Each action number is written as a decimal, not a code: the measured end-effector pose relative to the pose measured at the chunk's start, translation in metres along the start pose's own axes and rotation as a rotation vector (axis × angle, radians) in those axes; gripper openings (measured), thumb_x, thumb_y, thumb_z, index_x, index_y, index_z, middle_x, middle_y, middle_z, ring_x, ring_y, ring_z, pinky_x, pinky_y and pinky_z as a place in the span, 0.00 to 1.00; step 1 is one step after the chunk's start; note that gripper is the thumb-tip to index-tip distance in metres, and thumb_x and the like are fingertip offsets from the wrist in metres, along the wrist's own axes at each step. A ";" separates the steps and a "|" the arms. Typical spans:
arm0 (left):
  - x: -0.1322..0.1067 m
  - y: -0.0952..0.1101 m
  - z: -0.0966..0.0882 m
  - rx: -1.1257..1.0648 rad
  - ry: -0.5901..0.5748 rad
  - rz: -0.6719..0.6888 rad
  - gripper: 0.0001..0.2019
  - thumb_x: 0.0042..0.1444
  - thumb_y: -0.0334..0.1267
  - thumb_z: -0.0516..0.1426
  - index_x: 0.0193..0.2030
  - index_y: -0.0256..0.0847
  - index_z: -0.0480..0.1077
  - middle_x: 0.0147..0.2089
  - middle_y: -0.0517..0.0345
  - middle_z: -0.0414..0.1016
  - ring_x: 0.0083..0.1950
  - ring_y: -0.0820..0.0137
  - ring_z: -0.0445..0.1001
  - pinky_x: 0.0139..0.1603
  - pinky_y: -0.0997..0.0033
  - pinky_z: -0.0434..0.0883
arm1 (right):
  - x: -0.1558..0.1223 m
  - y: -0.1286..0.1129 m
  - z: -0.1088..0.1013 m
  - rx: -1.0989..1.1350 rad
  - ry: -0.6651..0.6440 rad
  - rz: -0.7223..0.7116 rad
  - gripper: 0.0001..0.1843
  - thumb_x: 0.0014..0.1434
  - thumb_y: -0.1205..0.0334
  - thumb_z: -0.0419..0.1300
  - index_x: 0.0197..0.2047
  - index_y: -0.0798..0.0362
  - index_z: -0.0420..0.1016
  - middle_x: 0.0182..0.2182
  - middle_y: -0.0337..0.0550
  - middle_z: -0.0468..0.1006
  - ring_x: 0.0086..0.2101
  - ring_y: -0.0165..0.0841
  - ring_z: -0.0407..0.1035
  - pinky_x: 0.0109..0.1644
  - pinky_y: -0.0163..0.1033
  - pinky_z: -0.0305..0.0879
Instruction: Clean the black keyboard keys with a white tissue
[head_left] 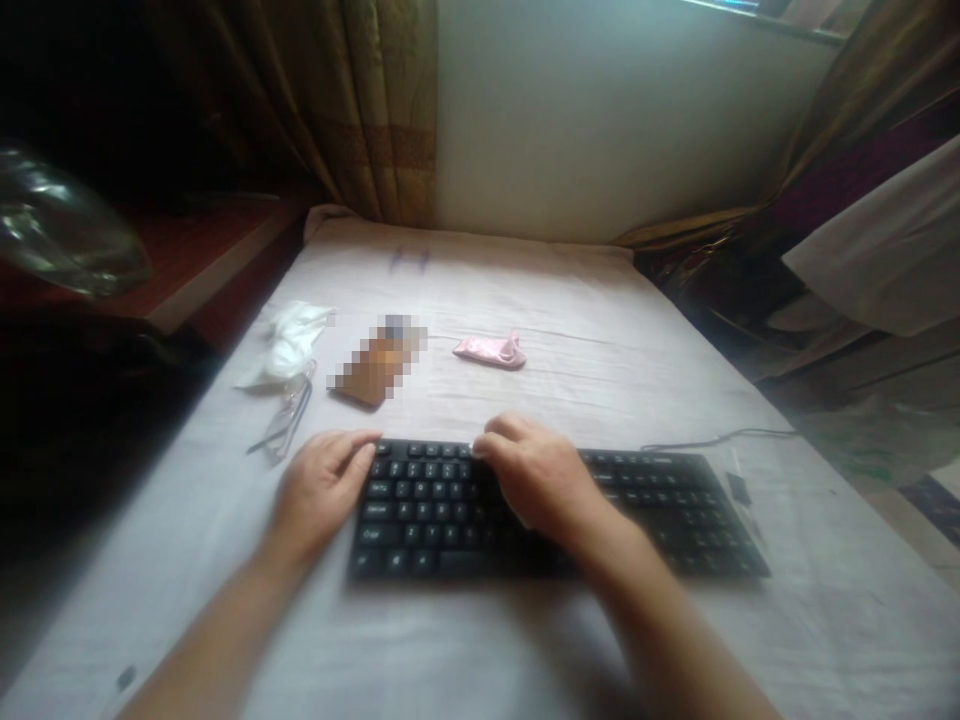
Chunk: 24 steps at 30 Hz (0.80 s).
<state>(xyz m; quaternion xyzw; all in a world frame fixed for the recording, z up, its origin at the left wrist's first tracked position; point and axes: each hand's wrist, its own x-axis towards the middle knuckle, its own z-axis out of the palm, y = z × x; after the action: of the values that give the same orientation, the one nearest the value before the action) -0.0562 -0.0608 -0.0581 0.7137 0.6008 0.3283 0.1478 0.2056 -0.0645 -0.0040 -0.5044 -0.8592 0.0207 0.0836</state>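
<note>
Two hands, one black keyboard (420,510) lying on pale sheet (420,650). Left hand (319,485) loosely curled, thumb and forefinger at keyboard's upper left corner; cannot tell whether gripping. Right hand (541,475) over keyboard's middle, fingers pinched on one small white wad (477,449) at top row. Beyond: one crumpled white bundle (292,340), one pair of eyeglasses (302,405) just beside it, one pixelated brown item (379,368), one pink pouch (486,351), contents hidden. Left: one clear vessel (67,225), contents unclear, on reddish-brown counter (202,255).
</note>
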 end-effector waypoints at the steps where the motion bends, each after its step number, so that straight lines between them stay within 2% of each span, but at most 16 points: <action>1: 0.000 0.000 0.000 -0.001 0.001 0.000 0.17 0.60 0.49 0.50 0.42 0.45 0.77 0.42 0.56 0.81 0.45 0.63 0.77 0.51 0.62 0.72 | -0.001 0.000 0.000 0.008 0.013 -0.028 0.09 0.61 0.72 0.58 0.39 0.50 0.78 0.39 0.44 0.77 0.34 0.32 0.68 0.33 0.34 0.61; 4: 0.000 0.001 0.000 -0.003 -0.002 -0.006 0.17 0.60 0.50 0.50 0.42 0.45 0.77 0.42 0.56 0.81 0.45 0.63 0.77 0.51 0.62 0.72 | -0.005 0.003 0.002 0.053 0.047 -0.078 0.08 0.60 0.72 0.59 0.39 0.51 0.77 0.39 0.44 0.78 0.35 0.32 0.69 0.34 0.34 0.63; 8: 0.000 0.002 0.000 -0.002 -0.003 -0.008 0.18 0.60 0.49 0.50 0.42 0.44 0.77 0.42 0.55 0.81 0.45 0.63 0.76 0.51 0.63 0.72 | -0.015 0.003 0.003 0.188 0.138 -0.037 0.09 0.63 0.70 0.55 0.39 0.51 0.76 0.37 0.43 0.77 0.33 0.31 0.70 0.35 0.34 0.66; 12: 0.000 0.002 0.000 -0.007 -0.006 -0.004 0.17 0.60 0.49 0.50 0.42 0.45 0.77 0.42 0.56 0.81 0.45 0.63 0.76 0.51 0.63 0.71 | -0.020 -0.011 0.006 0.331 0.230 0.001 0.10 0.66 0.67 0.53 0.42 0.51 0.75 0.38 0.45 0.77 0.35 0.31 0.72 0.38 0.33 0.68; 17: 0.001 0.003 -0.001 -0.016 -0.020 -0.003 0.18 0.60 0.49 0.50 0.42 0.45 0.77 0.42 0.55 0.81 0.46 0.62 0.76 0.52 0.62 0.71 | -0.019 -0.028 0.013 0.277 0.151 0.094 0.10 0.65 0.65 0.54 0.40 0.49 0.77 0.38 0.42 0.78 0.34 0.31 0.73 0.36 0.33 0.66; 24: 0.000 0.003 -0.001 -0.006 -0.016 -0.009 0.18 0.60 0.49 0.50 0.42 0.45 0.77 0.42 0.55 0.81 0.46 0.62 0.76 0.51 0.63 0.71 | -0.024 -0.017 0.008 0.384 0.089 0.125 0.08 0.64 0.67 0.56 0.40 0.49 0.76 0.38 0.42 0.78 0.36 0.31 0.74 0.40 0.34 0.67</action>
<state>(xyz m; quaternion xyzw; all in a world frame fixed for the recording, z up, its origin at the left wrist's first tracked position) -0.0544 -0.0613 -0.0554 0.7130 0.6020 0.3239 0.1562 0.2014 -0.0931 -0.0131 -0.5320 -0.8019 0.1668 0.2148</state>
